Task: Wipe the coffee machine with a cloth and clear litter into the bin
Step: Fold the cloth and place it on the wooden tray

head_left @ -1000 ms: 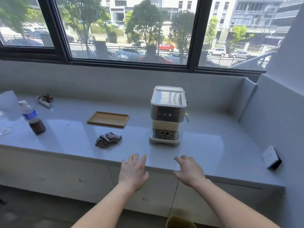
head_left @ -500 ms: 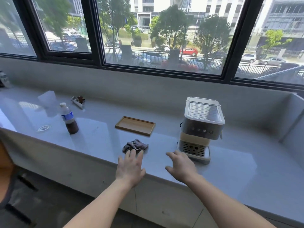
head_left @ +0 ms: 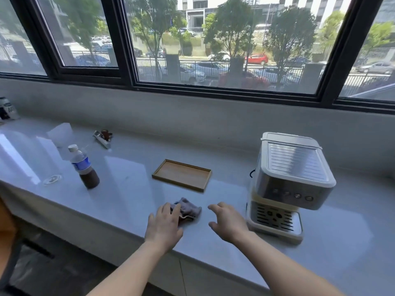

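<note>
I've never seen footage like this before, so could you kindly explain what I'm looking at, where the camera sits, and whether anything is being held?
The camera is worn on a person's head, looking forward and down, so the two bare arms are their own. The left hand rests its fingers on a crumpled grey cloth without having gripped it yet; the right hand hovers open and empty beside the coffee machine. Also on the pale counter lie an empty wooden tray, a bottle of dark drink, and some small litter near the wall under the window.
</note>
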The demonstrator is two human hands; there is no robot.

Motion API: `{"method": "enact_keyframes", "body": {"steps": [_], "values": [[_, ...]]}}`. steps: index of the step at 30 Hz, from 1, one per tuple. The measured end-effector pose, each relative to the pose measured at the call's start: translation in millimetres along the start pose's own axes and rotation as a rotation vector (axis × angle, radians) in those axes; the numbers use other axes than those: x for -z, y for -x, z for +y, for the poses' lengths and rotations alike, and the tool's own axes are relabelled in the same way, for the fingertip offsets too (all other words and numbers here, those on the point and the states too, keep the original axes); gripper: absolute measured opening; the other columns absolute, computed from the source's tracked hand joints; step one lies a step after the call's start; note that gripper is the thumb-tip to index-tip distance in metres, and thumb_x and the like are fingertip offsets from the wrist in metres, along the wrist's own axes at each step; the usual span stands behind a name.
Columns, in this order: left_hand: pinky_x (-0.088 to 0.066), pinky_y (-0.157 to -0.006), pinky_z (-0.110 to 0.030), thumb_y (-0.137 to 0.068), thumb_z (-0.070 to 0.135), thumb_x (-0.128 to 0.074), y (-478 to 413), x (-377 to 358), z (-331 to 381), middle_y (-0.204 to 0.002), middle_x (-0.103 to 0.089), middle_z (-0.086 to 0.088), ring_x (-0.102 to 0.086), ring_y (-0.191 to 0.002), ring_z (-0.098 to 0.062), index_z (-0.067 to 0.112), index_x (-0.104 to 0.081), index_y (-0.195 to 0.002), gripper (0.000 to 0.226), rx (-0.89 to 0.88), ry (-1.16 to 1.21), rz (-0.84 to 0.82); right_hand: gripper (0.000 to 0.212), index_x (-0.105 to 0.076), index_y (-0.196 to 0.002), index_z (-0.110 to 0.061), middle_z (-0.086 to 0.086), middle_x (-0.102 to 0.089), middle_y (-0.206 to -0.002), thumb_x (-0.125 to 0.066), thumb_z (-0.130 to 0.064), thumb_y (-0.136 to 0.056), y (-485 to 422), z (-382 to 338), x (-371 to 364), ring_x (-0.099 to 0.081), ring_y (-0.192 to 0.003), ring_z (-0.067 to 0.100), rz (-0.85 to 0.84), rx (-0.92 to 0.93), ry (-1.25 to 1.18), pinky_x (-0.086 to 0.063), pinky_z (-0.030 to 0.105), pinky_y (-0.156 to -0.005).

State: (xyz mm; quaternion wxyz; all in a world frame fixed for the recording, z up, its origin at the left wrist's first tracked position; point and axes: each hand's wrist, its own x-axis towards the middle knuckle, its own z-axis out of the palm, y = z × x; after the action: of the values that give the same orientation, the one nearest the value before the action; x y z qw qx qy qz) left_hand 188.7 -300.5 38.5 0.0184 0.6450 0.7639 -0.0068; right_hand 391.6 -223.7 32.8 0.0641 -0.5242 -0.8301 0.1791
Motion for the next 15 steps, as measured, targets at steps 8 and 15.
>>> {"method": "enact_keyframes", "body": {"steps": [8,15], "values": [[-0.038,-0.102,-0.041,-0.087,0.046,-0.055,-53.4,-22.6,-20.7,-0.149,-0.029,-0.003,-0.036,-0.134,-0.025,0.033,-0.019,-0.149,0.073,-0.031,0.046,-0.083,0.059,-0.041,-0.142,-0.031,-0.001,-0.048,-0.138,-0.063,-0.032,-0.087,-59.8,-6.6,-19.7,-0.041,-0.13,0.024,-0.125,0.046,0.015,-0.043,0.04,-0.1],[-0.038,-0.105,-0.04,-0.082,0.052,-0.061,-104.5,-37.3,-55.2,-0.16,-0.016,-0.005,-0.025,-0.144,-0.026,0.04,-0.015,-0.15,0.082,-0.203,0.143,-0.196,0.067,-0.042,-0.142,-0.03,0.002,-0.049,-0.136,-0.067,-0.033,-0.08,-95.7,-27.8,-33.9,-0.046,-0.125,0.026,-0.199,0.016,0.007,-0.043,0.038,-0.098]]}}
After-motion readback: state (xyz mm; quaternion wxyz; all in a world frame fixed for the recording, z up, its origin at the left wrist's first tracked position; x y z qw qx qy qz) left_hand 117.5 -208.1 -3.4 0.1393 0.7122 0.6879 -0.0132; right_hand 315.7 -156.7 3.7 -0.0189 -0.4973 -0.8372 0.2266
